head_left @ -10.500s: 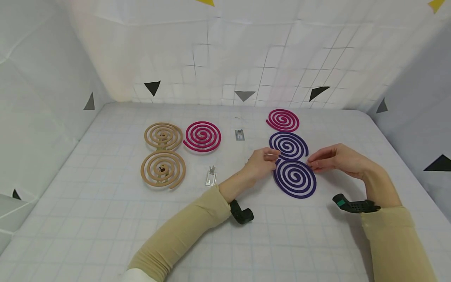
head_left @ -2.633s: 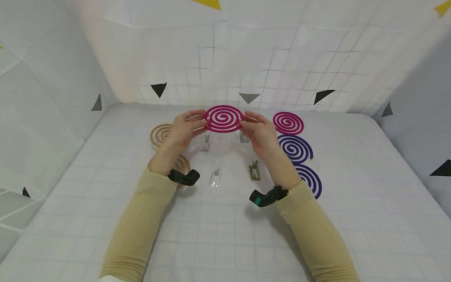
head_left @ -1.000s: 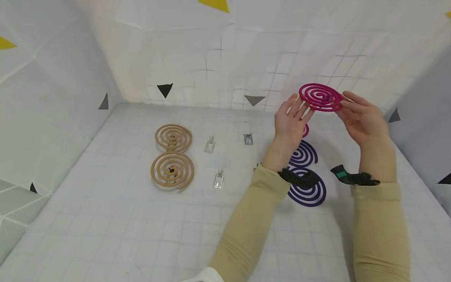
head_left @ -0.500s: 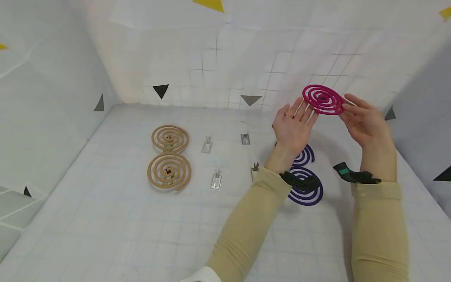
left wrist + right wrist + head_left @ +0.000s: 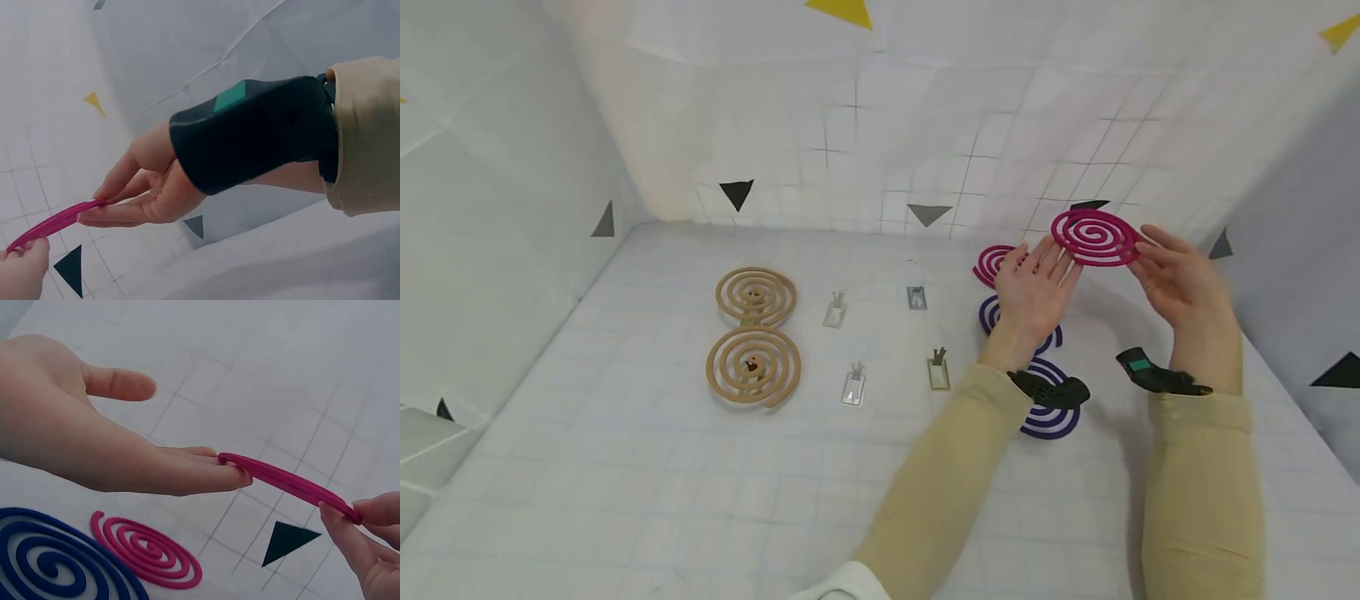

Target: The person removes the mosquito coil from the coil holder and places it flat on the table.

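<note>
A pink mosquito coil (image 5: 1096,237) is held in the air at the back right, slightly tilted. My left hand (image 5: 1033,292), palm up, supports its left edge on straight fingers, with the thumb apart; the right wrist view shows this left hand (image 5: 94,425) from the side. My right hand (image 5: 1187,283) pinches the opposite edge between thumb and fingers, as the left wrist view shows on the right hand (image 5: 150,181). Below them lie a smaller pink coil (image 5: 988,265) and two purple coils (image 5: 1051,433), partly hidden by my left hand and wrist camera.
Two tan coils (image 5: 711,379) sit on the left, one behind the other, on stands. Several small metal coil stands (image 5: 853,387) with upright prongs or flat plates lie mid-table. White sheet walls (image 5: 880,125) with black triangle markers enclose the table (image 5: 737,500) at the back and sides.
The pink coil was lifted from beside the tan coils and carried right. My left hand turned from pinching to palm up beneath it. Over the last half second, hands and coil have lowered slightly.
</note>
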The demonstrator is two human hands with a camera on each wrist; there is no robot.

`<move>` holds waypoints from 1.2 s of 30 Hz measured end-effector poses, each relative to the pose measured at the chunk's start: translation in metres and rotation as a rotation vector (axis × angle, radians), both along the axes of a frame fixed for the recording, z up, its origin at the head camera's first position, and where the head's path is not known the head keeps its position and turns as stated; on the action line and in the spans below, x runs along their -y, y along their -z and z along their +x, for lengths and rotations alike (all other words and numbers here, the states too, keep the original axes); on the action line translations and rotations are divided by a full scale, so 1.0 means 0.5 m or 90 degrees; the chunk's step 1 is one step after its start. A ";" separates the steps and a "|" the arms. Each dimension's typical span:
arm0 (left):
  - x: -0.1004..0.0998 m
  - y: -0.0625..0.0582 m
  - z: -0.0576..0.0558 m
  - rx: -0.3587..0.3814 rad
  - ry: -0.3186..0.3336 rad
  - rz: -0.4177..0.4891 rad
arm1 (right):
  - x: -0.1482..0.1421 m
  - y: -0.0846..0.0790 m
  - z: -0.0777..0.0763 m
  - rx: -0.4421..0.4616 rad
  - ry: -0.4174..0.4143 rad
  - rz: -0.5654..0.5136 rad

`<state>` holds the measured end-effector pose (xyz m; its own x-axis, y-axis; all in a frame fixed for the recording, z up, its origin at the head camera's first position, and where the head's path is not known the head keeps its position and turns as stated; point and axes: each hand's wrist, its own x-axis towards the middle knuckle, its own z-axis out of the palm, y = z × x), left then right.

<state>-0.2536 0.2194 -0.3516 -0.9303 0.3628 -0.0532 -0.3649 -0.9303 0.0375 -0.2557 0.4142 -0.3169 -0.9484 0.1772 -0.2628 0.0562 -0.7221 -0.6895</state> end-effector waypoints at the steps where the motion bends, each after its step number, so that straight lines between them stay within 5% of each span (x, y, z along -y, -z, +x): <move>1: -0.003 0.004 -0.001 0.001 0.000 -0.008 | -0.003 0.006 -0.001 0.004 -0.001 -0.001; 22: 0.007 0.053 -0.019 -0.021 0.106 -0.296 | -0.044 0.093 -0.002 0.050 -0.018 0.067; 36: 0.004 0.062 -0.016 -0.057 0.117 -0.382 | -0.035 0.104 -0.014 0.117 0.023 0.073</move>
<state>-0.2618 0.2175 -0.3826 -0.8657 0.4490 -0.2212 -0.4882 -0.6601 0.5709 -0.2628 0.4317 -0.3691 -0.8787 0.2486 -0.4075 0.1644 -0.6438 -0.7473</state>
